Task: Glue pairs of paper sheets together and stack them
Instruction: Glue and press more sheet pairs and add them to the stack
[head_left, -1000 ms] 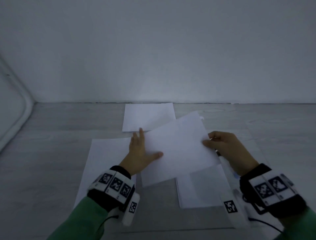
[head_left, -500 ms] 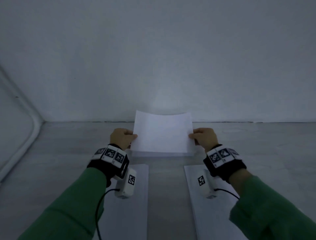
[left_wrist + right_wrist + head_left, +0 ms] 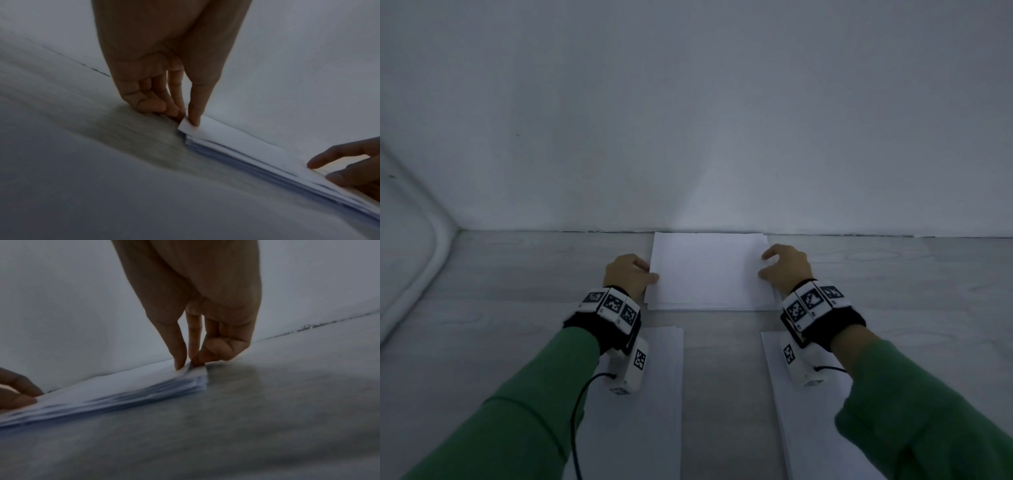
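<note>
The worktop runs to a pale wall, and the stack of glued sheets sits at 12 o'clock, its far edge touching or nearly touching the wall line. Its long axis runs 9 to 3 o'clock, so each short end faces one hand. Nearer the person, two more paper piles lie with their long axes running 12 to 6: the left pile at about 7 o'clock, the right pile at about 5 o'clock, with a bare strip of worktop between them.

The top sheet lies on the stack, its left corner a little proud of the sheets below.

The left hand is at the stack's 9 o'clock end, thumb pinching the top sheet's corner against curled fingers. The right hand is at the 3 o'clock end; in its wrist view the thumb and fingertips close on the sheet's corner, though motion blur makes the grip hard to read, and the head view shows the fingers only loosely bent.

Both hands are equally near. By my judgement, what remains is squaring the edges and letting go, then drawing back toward 6 o'clock for fresh sheets.
</note>
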`<state>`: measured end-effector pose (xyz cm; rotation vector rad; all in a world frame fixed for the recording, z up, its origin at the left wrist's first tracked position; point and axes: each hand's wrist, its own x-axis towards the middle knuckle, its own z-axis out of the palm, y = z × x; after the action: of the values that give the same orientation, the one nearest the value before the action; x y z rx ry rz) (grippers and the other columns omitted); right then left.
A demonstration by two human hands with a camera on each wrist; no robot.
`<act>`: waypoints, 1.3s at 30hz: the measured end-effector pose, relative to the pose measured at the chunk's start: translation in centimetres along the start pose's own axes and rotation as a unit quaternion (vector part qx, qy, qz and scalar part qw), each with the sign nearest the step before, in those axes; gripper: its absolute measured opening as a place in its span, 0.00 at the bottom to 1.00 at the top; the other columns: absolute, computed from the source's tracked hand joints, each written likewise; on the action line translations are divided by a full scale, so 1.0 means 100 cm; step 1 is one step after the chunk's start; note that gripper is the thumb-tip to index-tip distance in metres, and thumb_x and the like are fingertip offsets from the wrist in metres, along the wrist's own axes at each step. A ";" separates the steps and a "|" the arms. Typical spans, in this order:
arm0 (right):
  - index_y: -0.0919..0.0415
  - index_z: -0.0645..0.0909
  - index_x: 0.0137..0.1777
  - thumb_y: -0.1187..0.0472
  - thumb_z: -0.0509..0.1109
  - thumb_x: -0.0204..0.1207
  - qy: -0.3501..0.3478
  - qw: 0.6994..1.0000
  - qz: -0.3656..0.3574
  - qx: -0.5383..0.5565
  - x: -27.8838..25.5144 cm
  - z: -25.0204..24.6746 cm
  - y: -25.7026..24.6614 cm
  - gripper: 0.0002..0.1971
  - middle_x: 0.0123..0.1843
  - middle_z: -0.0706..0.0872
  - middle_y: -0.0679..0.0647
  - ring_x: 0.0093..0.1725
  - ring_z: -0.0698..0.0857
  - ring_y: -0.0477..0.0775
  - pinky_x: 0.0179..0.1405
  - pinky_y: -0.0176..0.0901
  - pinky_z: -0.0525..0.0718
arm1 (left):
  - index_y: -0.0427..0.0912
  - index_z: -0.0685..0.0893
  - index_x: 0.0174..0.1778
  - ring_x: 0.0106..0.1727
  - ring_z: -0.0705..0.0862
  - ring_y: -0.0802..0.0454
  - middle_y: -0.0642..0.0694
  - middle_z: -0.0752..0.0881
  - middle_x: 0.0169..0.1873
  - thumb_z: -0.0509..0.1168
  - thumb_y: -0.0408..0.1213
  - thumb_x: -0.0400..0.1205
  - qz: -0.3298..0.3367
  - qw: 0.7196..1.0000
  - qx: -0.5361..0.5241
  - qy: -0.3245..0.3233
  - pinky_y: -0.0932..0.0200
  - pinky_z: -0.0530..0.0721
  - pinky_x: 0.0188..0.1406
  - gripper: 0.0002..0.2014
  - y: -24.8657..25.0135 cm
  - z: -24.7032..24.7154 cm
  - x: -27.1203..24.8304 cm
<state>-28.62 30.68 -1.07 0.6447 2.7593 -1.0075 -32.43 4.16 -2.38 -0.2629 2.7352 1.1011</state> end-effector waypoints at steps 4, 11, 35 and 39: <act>0.57 0.73 0.70 0.59 0.68 0.77 0.008 0.998 -0.028 -0.051 -0.014 -0.004 -0.001 0.22 0.68 0.74 0.62 0.63 0.77 0.62 0.56 0.47 0.78 | 0.36 0.77 0.65 0.63 0.78 0.43 0.37 0.79 0.65 0.73 0.43 0.76 0.003 0.999 0.009 -0.036 0.59 0.74 0.56 0.25 0.002 -0.006 -0.010; 0.57 0.79 0.65 0.56 0.69 0.77 -0.009 0.955 -0.279 -0.101 -0.117 0.007 -0.004 0.17 0.58 0.79 0.58 0.61 0.73 0.56 0.56 0.44 0.73 | 0.49 0.74 0.68 0.58 0.74 0.55 0.48 0.77 0.64 0.73 0.47 0.75 0.153 0.971 0.124 -0.138 0.65 0.71 0.55 0.26 -0.012 -0.044 -0.110; 0.47 0.42 0.83 0.27 0.68 0.62 -0.188 0.952 -0.067 -0.233 -0.244 -0.015 0.089 0.56 0.85 0.39 0.57 0.83 0.39 0.59 0.79 0.66 0.53 | 0.52 0.66 0.76 0.81 0.52 0.53 0.49 0.54 0.82 0.75 0.55 0.69 0.211 0.904 0.288 -0.237 0.59 0.55 0.77 0.40 -0.077 -0.024 -0.230; 0.48 0.33 0.82 0.28 0.64 0.68 -0.230 0.917 -0.100 -0.311 -0.249 -0.014 0.102 0.55 0.83 0.29 0.57 0.81 0.30 0.59 0.78 0.69 0.42 | 0.51 0.67 0.76 0.81 0.52 0.52 0.49 0.54 0.82 0.75 0.54 0.69 0.202 0.903 0.295 -0.238 0.58 0.57 0.78 0.40 -0.075 -0.025 -0.231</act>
<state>-1.75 29.92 0.67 0.0165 2.5130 -0.2049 -8.59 -0.69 -0.24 0.6014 2.5472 0.2776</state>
